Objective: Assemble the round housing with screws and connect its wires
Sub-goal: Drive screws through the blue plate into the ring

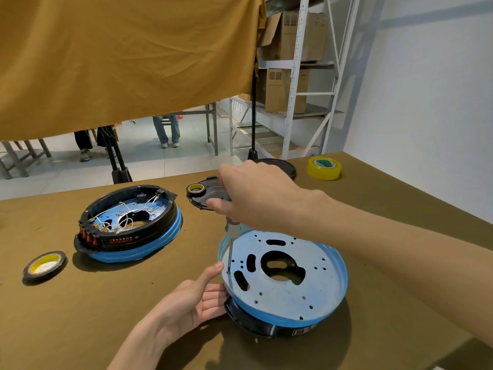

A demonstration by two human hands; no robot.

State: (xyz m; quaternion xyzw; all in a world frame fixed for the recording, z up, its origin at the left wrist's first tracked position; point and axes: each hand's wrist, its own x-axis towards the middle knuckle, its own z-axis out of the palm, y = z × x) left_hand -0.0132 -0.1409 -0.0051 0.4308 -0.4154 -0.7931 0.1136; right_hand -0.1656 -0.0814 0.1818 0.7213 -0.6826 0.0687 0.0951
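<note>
In the head view, the round housing (286, 284) sits near the front right of the tabletop (93, 303), tilted, its blue perforated metal plate facing up and its black plastic rim underneath. The right hand (256, 196) curls its fingers around the handle of a screwdriver (231, 243), holding it upright with the tip set in a hole at the plate's left edge. The left hand (192, 297) braces the housing's left side, fingers fairly straight and tucked under the rim, thumb raised against the blue edge. A second housing (128, 225), open side up with white wires (125, 217) and red connectors showing inside, rests toward the left of the tabletop, well apart from the first. A black-edged tape roll (44, 267) lies near the left edge, a smaller tape roll (196, 189) sits on a black cover plate (210, 193) behind the right hand, and a yellow tape roll (324, 168) stands near the far right corner.
</note>
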